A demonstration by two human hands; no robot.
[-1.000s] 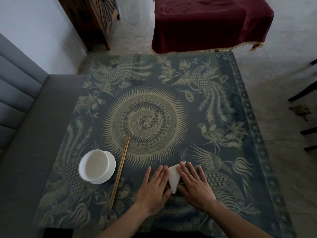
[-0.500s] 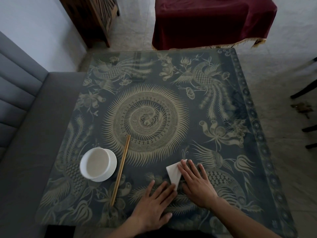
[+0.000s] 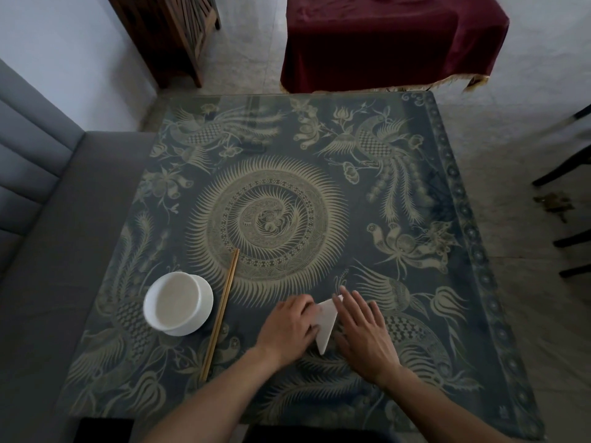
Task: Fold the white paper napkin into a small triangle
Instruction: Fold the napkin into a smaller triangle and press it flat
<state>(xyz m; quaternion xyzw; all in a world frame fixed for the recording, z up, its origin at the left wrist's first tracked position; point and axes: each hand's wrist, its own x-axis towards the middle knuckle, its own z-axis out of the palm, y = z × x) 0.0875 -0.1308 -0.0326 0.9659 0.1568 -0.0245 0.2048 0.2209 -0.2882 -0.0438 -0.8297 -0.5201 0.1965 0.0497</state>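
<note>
A home dining corner: patterned table (image 3: 399, 282), bowl (image 3: 177, 303), chopsticks (image 3: 220, 316), sofa (image 3: 57, 238).

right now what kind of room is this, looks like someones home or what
Probably a home dining or living room: a patterned table set with a white bowl and chopsticks, a grey sofa beside it, and a second table under a maroon cloth behind.

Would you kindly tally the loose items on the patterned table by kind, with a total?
White paper napkin: 1
White bowl: 1
White saucer under the bowl: 1
Chopsticks, lying side by side: 2
Total: 5
</note>
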